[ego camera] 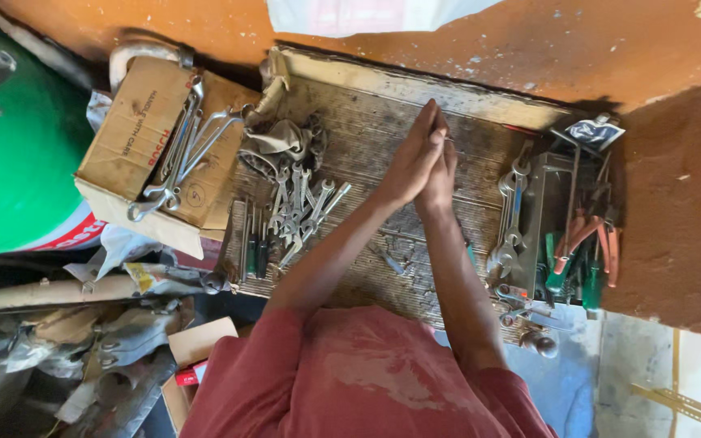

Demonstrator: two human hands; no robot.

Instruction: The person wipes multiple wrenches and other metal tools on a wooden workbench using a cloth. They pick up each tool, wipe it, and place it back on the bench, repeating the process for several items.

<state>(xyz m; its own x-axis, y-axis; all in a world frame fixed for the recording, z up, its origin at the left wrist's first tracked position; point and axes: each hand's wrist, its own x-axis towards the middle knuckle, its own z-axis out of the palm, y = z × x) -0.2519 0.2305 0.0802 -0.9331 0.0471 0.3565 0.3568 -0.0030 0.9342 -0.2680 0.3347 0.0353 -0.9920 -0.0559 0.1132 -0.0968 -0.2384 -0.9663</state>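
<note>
Palms pressed flat together, the left hand (pixel 410 162) and right hand (pixel 441 170) hold fingers straight out over the bare middle of the ribbed mat (pixel 367 134), gripping nothing I can make out; this reads as a pause with no tool picked up. Nearest lie the loose wrenches (pixel 302 207) just left of the wrists, dull steel, fanned and overlapping, so any pick would call for parting the hands first

Your head camera is looking straight down, sitting close over the ribbed work mat (pixel 367 138), wall edging the top.
</note>
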